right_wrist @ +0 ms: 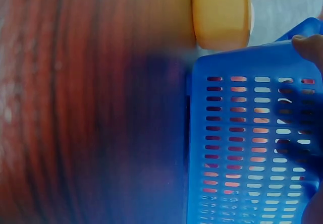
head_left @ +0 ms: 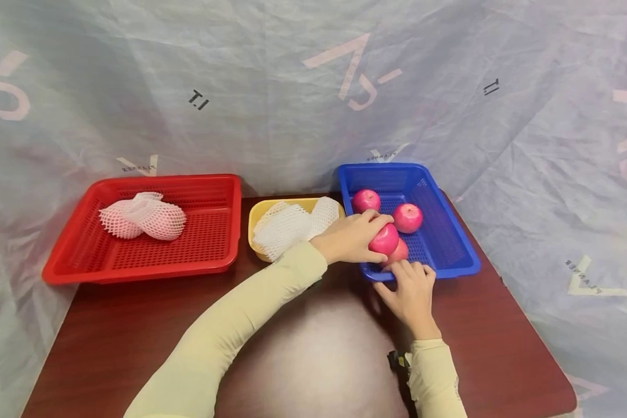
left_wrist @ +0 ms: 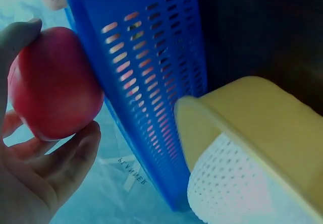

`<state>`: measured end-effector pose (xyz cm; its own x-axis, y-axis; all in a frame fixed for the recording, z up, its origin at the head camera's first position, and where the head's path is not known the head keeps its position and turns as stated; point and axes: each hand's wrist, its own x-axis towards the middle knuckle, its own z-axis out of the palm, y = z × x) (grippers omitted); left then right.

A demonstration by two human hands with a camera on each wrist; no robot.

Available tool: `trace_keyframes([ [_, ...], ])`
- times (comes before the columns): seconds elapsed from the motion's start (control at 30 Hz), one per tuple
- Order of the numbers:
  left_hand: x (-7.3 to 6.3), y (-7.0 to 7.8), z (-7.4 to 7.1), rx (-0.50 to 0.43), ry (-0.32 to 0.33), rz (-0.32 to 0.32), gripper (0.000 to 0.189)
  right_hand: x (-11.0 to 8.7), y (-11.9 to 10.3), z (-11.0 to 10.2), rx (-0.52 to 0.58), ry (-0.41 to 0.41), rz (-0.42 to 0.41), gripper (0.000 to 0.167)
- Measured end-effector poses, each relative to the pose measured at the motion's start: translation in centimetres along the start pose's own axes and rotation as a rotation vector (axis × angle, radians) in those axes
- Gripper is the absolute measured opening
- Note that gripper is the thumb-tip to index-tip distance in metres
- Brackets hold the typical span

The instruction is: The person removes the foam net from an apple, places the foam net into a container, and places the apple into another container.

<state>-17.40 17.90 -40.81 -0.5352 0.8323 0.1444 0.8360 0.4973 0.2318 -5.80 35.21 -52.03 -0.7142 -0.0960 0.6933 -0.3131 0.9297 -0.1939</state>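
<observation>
My left hand (head_left: 351, 237) grips a red apple (head_left: 384, 239) over the near left part of a blue basket (head_left: 449, 232). In the left wrist view, thumb and fingers curve round that apple (left_wrist: 55, 82), beside the basket's slotted wall (left_wrist: 146, 82). At the basket's front rim, my right hand (head_left: 410, 293) holds on, fingers over the edge and thumb outside. Just beyond those fingers lies another apple (head_left: 399, 253), partly hidden by the held one. Two more apples, one at the back left (head_left: 367, 200) and one near the middle (head_left: 408, 217), sit inside the basket.
Left of the blue basket stands a yellow basket (head_left: 256, 223) with white foam nets (head_left: 287, 229). A red basket (head_left: 209, 270) farther left contains two net-wrapped fruits (head_left: 159, 219). All stand on a dark red-brown table (head_left: 480, 337) against a grey cloth backdrop (head_left: 271, 87).
</observation>
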Motion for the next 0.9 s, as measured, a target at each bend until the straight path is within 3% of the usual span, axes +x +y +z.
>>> trace_keyframes([
  [0.17,0.0,-0.1,0.4,0.029,-0.005,0.049,0.057,0.1,0.0,0.3,0.011,0.037,-0.014,0.033],
  [0.33,-0.3,-0.5,0.8,0.041,-0.056,0.069,0.037,0.1,0.0,0.2,0.005,-0.01,0.012,0.031],
  [0.53,-1.4,-1.1,0.6,0.007,-0.058,0.065,0.029,0.2,-0.3,0.1,0.012,-0.024,0.027,0.032],
  [0.7,-4.0,-2.3,-1.4,0.009,-0.071,0.052,0.024,0.2,-0.6,0.2,0.022,-0.035,0.024,0.032],
  [0.9,-8.6,-5.8,-5.8,0.057,-0.017,-0.045,0.024,0.1,-0.6,-0.1,0.029,-0.051,0.052,0.031],
])
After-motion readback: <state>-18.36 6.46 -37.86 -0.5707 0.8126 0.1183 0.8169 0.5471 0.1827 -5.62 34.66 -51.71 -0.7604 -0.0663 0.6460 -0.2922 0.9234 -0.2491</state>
